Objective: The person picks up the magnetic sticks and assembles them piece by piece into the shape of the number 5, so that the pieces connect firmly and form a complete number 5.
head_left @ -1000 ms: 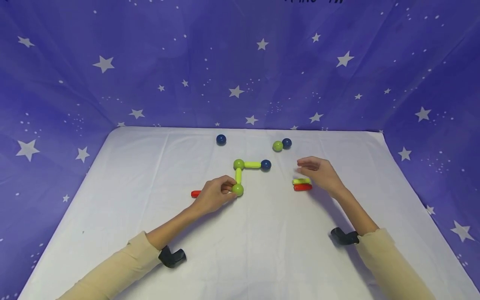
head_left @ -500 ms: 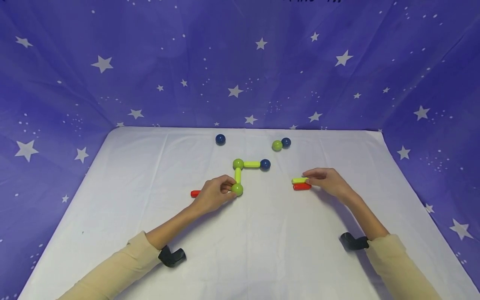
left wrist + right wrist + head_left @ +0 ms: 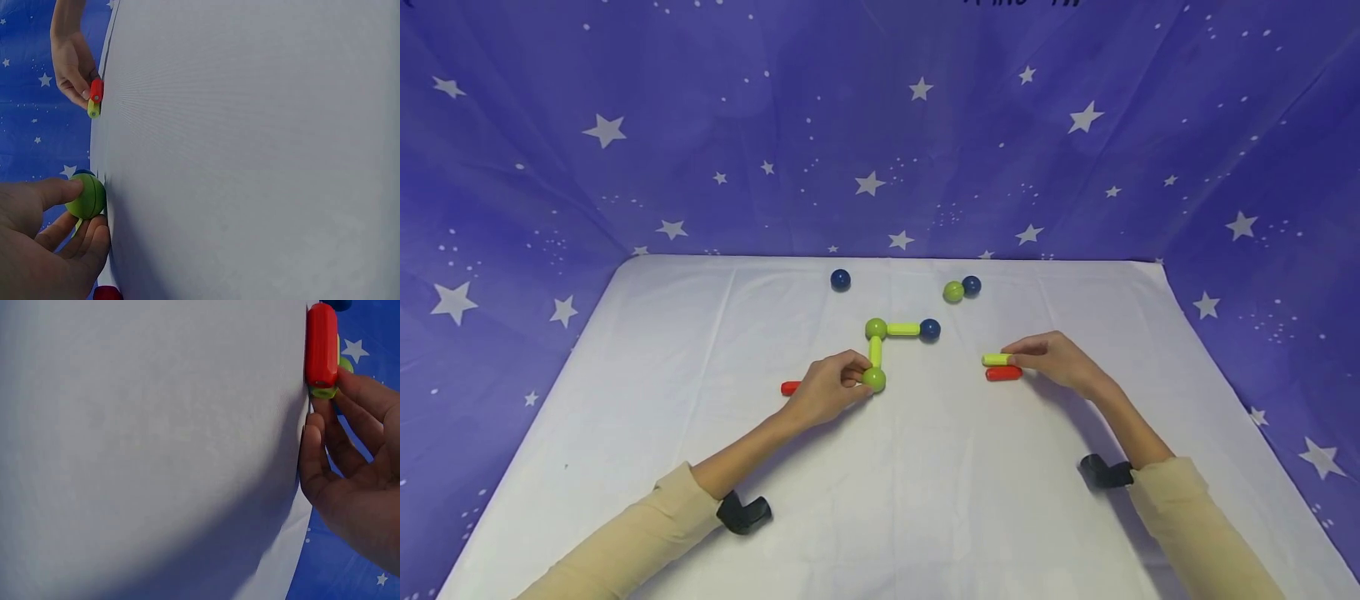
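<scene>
My left hand point(image 3: 826, 390) pinches the near green ball point(image 3: 874, 380), also plain between thumb and fingers in the left wrist view. From that ball a yellow-green stick point(image 3: 876, 352) runs back to a second green ball point(image 3: 876, 329), where another yellow-green stick point(image 3: 903, 329) leads right to a blue ball point(image 3: 929, 330). On the right, my right hand point(image 3: 1058, 363) pinches the right end of a loose yellow-green stick point(image 3: 996, 360). A red stick point(image 3: 1003, 374) lies just in front of it; in the right wrist view the red stick point(image 3: 322, 347) mostly hides the yellow-green one.
A blue ball point(image 3: 840, 280) lies at the back. Farther right, a green ball point(image 3: 953, 292) and a blue ball point(image 3: 972, 286) lie side by side. Another red stick point(image 3: 790, 388) is partly hidden behind my left hand. A starry purple cloth point(image 3: 820, 133) hangs behind the white table point(image 3: 925, 500).
My right hand has come down onto the loose yellow-green stick and taken hold of its right end. My left hand has stayed at the near green ball.
</scene>
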The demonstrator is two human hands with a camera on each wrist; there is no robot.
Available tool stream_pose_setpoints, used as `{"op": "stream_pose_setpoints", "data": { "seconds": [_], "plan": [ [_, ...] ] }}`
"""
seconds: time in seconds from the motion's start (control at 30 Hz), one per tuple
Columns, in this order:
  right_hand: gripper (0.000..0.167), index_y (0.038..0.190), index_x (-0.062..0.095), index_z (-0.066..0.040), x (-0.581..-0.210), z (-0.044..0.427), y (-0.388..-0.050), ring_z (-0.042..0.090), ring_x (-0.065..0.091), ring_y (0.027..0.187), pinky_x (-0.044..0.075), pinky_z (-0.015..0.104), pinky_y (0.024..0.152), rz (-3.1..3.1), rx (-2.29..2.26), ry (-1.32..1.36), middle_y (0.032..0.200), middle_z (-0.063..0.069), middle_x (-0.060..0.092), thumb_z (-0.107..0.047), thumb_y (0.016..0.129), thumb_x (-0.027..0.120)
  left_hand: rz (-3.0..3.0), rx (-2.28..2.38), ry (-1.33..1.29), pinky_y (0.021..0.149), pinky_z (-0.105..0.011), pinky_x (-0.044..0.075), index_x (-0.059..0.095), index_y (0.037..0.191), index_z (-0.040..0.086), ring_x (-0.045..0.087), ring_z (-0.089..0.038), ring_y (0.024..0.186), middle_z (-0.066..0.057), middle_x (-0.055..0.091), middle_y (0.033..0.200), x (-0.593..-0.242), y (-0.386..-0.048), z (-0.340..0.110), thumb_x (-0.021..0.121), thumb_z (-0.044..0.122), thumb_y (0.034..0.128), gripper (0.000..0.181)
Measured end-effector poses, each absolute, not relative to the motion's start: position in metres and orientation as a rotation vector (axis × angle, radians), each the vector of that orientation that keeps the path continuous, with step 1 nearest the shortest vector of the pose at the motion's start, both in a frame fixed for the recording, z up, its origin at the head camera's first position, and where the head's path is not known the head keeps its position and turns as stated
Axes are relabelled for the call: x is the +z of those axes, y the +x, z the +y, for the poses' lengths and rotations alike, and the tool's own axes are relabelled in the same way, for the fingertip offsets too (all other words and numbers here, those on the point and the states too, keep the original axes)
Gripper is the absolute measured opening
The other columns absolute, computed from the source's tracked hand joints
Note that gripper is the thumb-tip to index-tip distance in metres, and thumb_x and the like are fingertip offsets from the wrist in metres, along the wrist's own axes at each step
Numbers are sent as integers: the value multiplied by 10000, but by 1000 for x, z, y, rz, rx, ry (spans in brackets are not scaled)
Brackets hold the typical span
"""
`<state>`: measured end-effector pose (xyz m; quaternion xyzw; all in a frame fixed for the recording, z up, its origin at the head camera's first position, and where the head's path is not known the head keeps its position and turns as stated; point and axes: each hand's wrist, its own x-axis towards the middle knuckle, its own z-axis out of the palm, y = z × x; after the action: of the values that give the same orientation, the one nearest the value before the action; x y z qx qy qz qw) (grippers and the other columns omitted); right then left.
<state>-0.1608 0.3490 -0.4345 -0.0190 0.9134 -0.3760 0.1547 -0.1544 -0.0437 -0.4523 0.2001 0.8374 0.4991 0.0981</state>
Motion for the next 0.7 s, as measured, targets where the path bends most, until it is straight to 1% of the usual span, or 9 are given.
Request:
{"op": "stream_pose_setpoints", "data": {
  "seconds": [0.1,0.23,0.33,0.47,0.53,0.6,0.7],
  "plan": [
    [336,1213,718,-66,-433,349,-163,360,531,1195,480,445,912,2621,-1047,-67,1264,171,644,-284,959,691,2474,1478,599,831,-274,552,668,1083,-12,677,-183,935,-78,702,1028,-452,-154,-44,779,5,836,272],
    [330,1193,721,-56,-430,349,-165,332,544,1130,484,402,847,2619,-1053,-84,1242,165,651,-291,964,685,2454,1506,619,823,-274,555,662,1078,-24,681,-197,932,-88,702,1018,-452,-154,-45,773,-10,836,267],
    [308,1183,720,-34,-427,345,-165,305,561,1090,483,370,808,2618,-1100,-147,1209,157,668,-254,972,675,2440,1520,623,816,-276,557,659,1075,-35,682,-206,930,-94,699,1012,-451,-154,-45,771,-17,837,264],
    [258,1158,732,-34,-424,326,-163,268,603,1062,499,313,816,2615,-1165,-256,1150,117,697,-201,970,677,2428,1518,614,814,-264,554,657,1081,-34,680,-206,936,-97,697,1018,-451,-154,-45,769,-17,843,264],
    [233,1142,740,-38,-423,312,-161,267,621,985,516,289,761,2599,-1213,-291,1107,104,708,-178,963,685,2428,1515,611,815,-257,552,657,1085,-29,680,-203,940,-96,697,1022,-451,-154,-45,769,-14,844,266],
    [223,1134,742,-36,-423,298,-159,271,626,856,508,262,662,2580,-1257,-325,1035,111,716,-164,957,693,2429,1510,613,817,-255,551,657,1088,-25,679,-200,942,-93,697,1025,-451,-154,-45,769,-11,847,267],
    [214,1124,745,-28,-426,279,-156,239,629,812,503,238,642,2567,-1306,-381,1005,97,722,-145,953,695,2437,1509,625,823,-271,553,657,1086,-27,679,-206,942,-95,698,1024,-451,-154,-45,769,-11,844,267]
  ]
}}
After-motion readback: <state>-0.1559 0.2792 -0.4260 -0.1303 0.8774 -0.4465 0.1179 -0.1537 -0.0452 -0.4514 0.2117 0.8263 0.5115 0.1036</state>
